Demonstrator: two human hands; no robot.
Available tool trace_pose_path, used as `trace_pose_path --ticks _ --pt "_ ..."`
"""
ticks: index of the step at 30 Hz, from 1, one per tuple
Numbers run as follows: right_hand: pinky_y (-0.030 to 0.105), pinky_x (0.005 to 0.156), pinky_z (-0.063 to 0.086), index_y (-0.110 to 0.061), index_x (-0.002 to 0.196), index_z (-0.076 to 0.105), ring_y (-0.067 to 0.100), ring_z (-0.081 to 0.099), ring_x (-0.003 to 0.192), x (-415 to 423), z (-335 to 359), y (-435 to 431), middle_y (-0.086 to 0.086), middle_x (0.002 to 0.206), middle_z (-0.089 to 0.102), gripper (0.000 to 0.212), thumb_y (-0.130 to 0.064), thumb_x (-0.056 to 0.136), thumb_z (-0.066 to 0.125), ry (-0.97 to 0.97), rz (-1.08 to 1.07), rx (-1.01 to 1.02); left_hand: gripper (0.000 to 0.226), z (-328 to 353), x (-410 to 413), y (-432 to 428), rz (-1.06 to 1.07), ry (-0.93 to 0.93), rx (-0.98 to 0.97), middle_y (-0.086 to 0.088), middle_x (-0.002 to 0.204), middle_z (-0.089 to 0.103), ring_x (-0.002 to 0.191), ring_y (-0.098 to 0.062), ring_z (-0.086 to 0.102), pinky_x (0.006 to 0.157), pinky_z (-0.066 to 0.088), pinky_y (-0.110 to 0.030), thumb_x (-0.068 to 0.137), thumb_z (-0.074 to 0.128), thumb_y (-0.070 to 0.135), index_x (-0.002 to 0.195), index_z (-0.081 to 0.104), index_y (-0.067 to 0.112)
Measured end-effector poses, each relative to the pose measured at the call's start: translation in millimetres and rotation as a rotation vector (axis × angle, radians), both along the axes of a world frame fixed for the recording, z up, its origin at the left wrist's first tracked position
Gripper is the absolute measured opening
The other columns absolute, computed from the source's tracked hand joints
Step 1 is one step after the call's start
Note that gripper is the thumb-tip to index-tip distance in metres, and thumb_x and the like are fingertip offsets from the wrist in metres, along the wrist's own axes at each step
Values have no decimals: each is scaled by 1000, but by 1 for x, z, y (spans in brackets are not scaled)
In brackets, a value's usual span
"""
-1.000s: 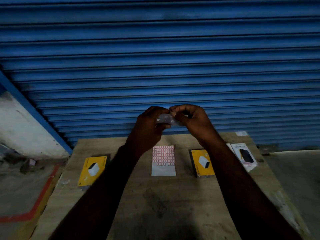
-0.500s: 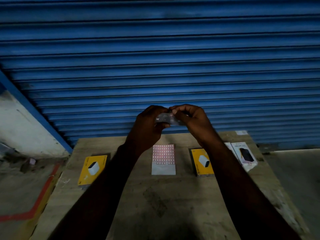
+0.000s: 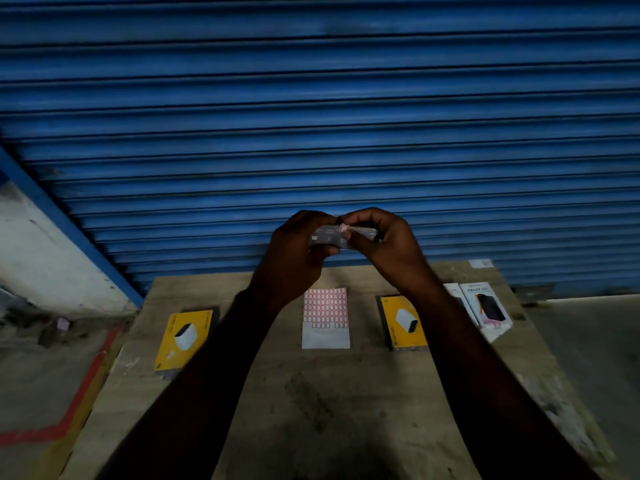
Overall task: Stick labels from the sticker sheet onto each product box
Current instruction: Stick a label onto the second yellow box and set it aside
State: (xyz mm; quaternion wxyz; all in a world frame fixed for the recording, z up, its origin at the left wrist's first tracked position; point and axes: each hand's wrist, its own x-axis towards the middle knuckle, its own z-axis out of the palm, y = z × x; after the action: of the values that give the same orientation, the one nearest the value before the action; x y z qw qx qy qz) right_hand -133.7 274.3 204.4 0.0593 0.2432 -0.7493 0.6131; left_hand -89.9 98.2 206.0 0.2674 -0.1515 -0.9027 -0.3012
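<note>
Both hands are raised well above the far half of the worn wooden bench (image 3: 346, 393), w/ a small grey product box (image 3: 329, 237) held between them. The left hand (image 3: 298, 249) is clamped on the box's left end, fingers wrapped under and over it. The right hand (image 3: 388, 244) grips the right end, and its thumb and forefinger pinch a small pink-edged label (image 3: 344, 228) at the box's top edge; whether the label is pressed down or only touching can't be told.

Key relation: the box's long axis runs left–right between the hands, face toward the camera, and the label sits near the mid-top, just beside the right fingertips. So the right hand is nearer and looks best placed to smooth it flat, while the left braces.

The white sticker sheet w/ red-outlined labels (image 3: 325, 315) lies flat at bench centre, directly below the hands. A yellow flat box (image 3: 185, 337) sits near the left edge, another yellow box (image 3: 403, 322) right of the sheet, and white boxes (image 3: 485, 306) lie near the right edge, approx. in a row.
</note>
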Motion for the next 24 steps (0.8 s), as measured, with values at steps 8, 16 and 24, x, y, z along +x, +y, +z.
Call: trace_pose_path --ticks 8,16,24 --pt "24 83 52 -10 98 70 13 67 96 -1 -7 0 3 101 72 14 -6 85 71 60 -16 -1 41 -2 0 0 -3 1 22 -1 111 62 98 0 51 87 36 -3 78 77 20 116 63 14" --pt "27 84 52 -10 97 72 13 67 95 6 -20 2 0 98 72 13 -8 84 73 122 -50 -52 40 -8 2 1 -2 -20 39 -3 110 64 99 -1 52 87 34 0 79 77 19 115 64 11" --pt "36 88 53 -11 94 72 17 68 97 5 -30 4 4 98 72 9 -10 85 72 78 -75 -94 40 -12 1 6 -21 -27 36 -6 110 65 98 -4 52 87 33 -1 78 77 18 115 64 10"
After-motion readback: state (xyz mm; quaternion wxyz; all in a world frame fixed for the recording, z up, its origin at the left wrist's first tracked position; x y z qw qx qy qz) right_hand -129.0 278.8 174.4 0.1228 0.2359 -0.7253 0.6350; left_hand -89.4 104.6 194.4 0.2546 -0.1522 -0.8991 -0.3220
